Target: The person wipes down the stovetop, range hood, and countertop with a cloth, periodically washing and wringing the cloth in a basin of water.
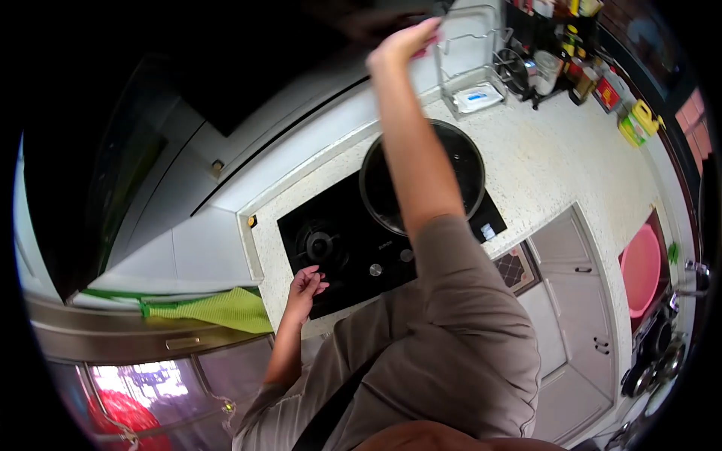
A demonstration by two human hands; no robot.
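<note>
1. Right hand (406, 45) reaches high near the wire rack (453, 104); blur means I cannot tell whether it grips anything.
2. Left hand (307, 286), loosely open and seemingly empty, hovers beside the hob (391, 263), clear of the raised arm.
3. The pan (470, 169) sits on the hob, presumably supported over a burner.

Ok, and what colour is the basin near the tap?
The basin is pink; it shows towards the right edge of the head view.
</note>
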